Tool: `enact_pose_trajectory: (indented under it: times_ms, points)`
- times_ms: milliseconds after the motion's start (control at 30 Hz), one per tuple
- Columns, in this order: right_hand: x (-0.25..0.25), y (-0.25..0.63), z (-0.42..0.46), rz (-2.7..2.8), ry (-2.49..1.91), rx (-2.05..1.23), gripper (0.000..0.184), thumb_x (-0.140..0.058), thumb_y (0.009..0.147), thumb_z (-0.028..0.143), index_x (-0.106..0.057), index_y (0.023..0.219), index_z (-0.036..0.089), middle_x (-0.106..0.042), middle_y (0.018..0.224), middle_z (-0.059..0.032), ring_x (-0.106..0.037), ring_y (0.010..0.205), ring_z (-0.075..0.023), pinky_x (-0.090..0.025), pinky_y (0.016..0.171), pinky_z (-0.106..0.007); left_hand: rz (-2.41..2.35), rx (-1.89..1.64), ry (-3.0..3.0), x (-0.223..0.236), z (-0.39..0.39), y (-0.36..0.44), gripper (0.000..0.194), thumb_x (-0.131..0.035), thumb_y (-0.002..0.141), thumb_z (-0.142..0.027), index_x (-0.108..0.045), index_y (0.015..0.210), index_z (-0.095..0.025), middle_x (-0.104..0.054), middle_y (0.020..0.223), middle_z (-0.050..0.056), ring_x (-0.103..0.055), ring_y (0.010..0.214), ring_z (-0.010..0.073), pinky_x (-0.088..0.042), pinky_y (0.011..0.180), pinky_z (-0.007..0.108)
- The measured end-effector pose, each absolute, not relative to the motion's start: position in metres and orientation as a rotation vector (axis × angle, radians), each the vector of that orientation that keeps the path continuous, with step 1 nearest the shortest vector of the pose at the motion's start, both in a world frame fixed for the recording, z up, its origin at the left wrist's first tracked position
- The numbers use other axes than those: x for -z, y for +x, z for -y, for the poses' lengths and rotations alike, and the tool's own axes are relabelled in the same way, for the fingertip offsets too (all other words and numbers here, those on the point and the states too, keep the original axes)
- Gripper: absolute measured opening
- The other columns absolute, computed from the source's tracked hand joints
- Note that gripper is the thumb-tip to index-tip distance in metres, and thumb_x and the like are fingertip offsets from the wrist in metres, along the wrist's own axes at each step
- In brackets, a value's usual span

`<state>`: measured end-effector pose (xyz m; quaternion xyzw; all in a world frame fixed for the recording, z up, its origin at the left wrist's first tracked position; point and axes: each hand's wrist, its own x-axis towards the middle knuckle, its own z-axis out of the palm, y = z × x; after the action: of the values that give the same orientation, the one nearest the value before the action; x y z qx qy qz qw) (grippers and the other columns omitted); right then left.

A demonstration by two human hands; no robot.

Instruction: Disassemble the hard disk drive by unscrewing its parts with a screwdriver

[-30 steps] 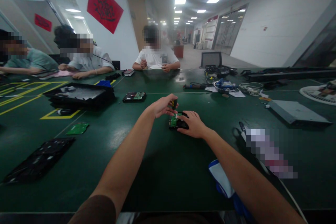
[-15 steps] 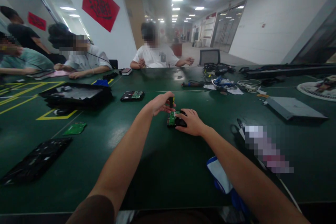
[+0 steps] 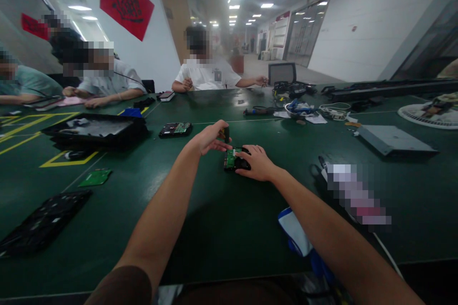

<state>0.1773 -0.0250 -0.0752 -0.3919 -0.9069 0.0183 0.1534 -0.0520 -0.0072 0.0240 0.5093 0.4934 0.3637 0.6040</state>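
My left hand (image 3: 212,138) is closed around the short black-and-yellow handle of a screwdriver (image 3: 226,134), which stands upright over the left end of a hard drive (image 3: 231,159). The driver's tip is too small to make out. The drive lies on the green table with its green circuit board facing up. Across its black right part, my right hand (image 3: 258,163) grips it, with fingers on top and thumb along the near edge. A similar hard drive (image 3: 175,129) lies farther left, apart from both hands.
Left of my arms are a black tray (image 3: 96,128), a green circuit board (image 3: 95,177) and a black panel (image 3: 45,221). A blue-and-white glove (image 3: 295,231) lies by my right forearm; a grey metal box (image 3: 395,140) stands farther right. Several people sit across the table.
The whole scene has shifted slightly left in view as my head turned. My hands keep nearly the same hold on the screwdriver and the hard drive.
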Motion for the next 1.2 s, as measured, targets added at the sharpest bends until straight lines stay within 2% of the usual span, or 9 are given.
enact_pose_trajectory:
  times_ms: [233,500,733,967,1200]
  points:
    - [0.0769,0.1775,0.0247,2.596,-1.123,-0.050,0.066,-0.059,0.086,0.066,-0.054,0.141,0.030,-0.042,0.149,-0.0124,-0.033,0.140,-0.0377,-0.018,0.117,-0.061,-1.099,-0.841,1.151,-0.0228,0.0055,-0.0523,0.037,-0.057,0.082,-0.050,-0.059,0.097,-0.016,-0.070,0.103,0.016,-0.073,0.071,0.0259,-0.053,0.054,0.031]
    - [0.0781,0.1763,0.0246,2.592,-1.115,-0.021,0.065,-0.060,0.086,0.066,-0.054,0.140,0.030,-0.044,0.147,-0.0134,-0.035,0.138,-0.0373,-0.021,0.115,-0.060,-1.056,-0.871,1.163,-0.0215,0.0039,-0.0515,0.036,-0.057,0.083,-0.046,-0.065,0.096,-0.013,-0.070,0.096,0.013,-0.069,0.062,0.0183,-0.049,0.048,0.026]
    - [0.0778,0.1764,0.0243,2.593,-1.114,-0.032,0.067,-0.060,0.086,0.066,-0.053,0.141,0.029,-0.045,0.147,-0.0147,-0.036,0.138,-0.0375,-0.022,0.115,-0.060,-0.999,-0.906,1.139,-0.0200,0.0048,-0.0467,0.030,-0.055,0.084,-0.044,-0.058,0.094,-0.016,-0.072,0.101,0.015,-0.071,0.067,0.0203,-0.052,0.054,0.028]
    - [0.0772,0.1747,0.0239,2.586,-1.115,-0.032,0.068,-0.061,0.085,0.065,-0.052,0.142,0.029,-0.045,0.146,-0.0138,-0.037,0.137,-0.0377,-0.022,0.114,-0.058,-1.148,-0.977,1.347,-0.0217,0.0045,-0.0512,0.032,-0.054,0.085,-0.040,-0.070,0.093,-0.013,-0.068,0.086,0.011,-0.064,0.056,0.0146,-0.044,0.048,0.025]
    - [0.0727,0.1734,0.0245,2.607,-1.141,-0.025,0.069,-0.061,0.085,0.066,-0.051,0.142,0.029,-0.045,0.146,-0.0143,-0.039,0.136,-0.0383,-0.024,0.114,-0.059,-1.082,-0.993,1.244,-0.0207,0.0027,-0.0498,0.025,-0.056,0.084,-0.039,-0.060,0.092,-0.016,-0.072,0.094,0.014,-0.065,0.057,0.0164,-0.043,0.047,0.027]
